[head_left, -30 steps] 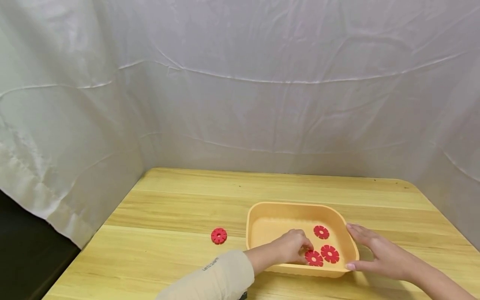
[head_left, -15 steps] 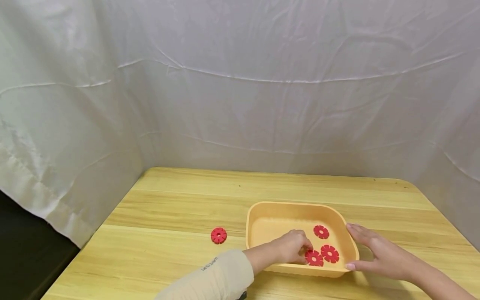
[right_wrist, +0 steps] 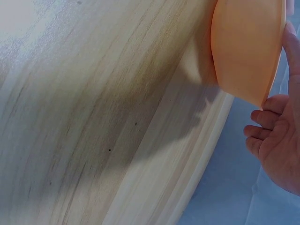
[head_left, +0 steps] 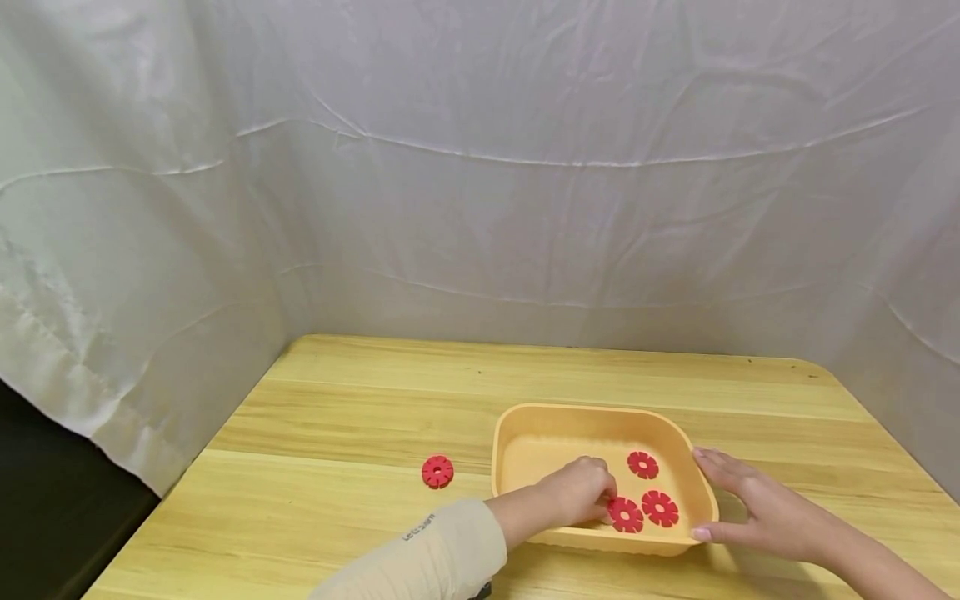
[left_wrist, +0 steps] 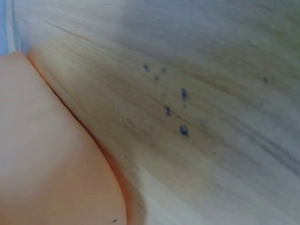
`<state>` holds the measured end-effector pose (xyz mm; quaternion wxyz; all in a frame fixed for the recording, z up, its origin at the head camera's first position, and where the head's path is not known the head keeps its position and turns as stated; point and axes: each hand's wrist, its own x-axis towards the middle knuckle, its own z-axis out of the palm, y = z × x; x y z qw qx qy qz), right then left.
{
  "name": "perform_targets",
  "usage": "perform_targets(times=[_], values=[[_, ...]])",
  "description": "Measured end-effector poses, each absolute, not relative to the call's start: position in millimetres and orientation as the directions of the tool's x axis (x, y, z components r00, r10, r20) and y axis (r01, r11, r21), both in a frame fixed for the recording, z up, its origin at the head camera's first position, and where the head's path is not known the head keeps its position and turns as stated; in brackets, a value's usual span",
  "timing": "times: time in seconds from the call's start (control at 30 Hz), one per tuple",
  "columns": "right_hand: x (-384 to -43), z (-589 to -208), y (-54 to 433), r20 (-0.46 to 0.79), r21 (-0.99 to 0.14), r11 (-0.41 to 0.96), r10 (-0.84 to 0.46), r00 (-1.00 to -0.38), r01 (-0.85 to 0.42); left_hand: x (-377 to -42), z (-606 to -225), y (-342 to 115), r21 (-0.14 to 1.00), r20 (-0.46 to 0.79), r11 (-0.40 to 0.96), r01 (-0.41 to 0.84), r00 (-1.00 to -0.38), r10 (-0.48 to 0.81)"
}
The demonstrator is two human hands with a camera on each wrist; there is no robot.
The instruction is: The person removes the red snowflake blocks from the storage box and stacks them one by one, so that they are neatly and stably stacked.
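Note:
Inside an orange plastic tray (head_left: 570, 421), my left hand (head_left: 577, 490) pinches the left edge of a red notched disc (head_left: 626, 515) with curled fingers. The thumb is mostly hidden beneath the hand. Two similar red discs lie on the tray floor, a back disc (head_left: 642, 465) and a right disc (head_left: 660, 508). My right hand (head_left: 768, 512) holds the tray's right end, its thumb at the near corner and fingertips on the rim farther back. In the right wrist view, the right hand (right_wrist: 281, 140) spans the tray end (right_wrist: 248, 47), the lower fingers loosely bent.
Left of the tray, another red disc (head_left: 438, 472) lies on the wooden table (head_left: 337, 400). Pale curtains (head_left: 525, 208) enclose the back and sides. The left wrist view shows the tray's outer wall (left_wrist: 56, 150) and speckled tabletop (left_wrist: 187, 164).
My left hand has drawn slightly left, and the disc at its fingertips has shifted a little left and back. The right hand and the tray have not moved.

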<state>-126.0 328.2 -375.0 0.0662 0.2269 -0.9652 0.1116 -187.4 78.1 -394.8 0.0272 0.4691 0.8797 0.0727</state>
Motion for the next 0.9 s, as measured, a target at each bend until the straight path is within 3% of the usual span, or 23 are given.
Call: perform_targets(times=[0.53,0.9], values=[[-125,-375,328,0.191,-0.184,0.879,-0.407,-0.893,-0.440,-191,-399,78,0.095,0.039,0.513,0.853,-0.518,0.854],[-125,-377,330,0.184,-0.203,0.877,-0.402,-0.897,-0.435,-191,-393,68,0.213,0.062,0.562,0.799,-0.585,0.809]])
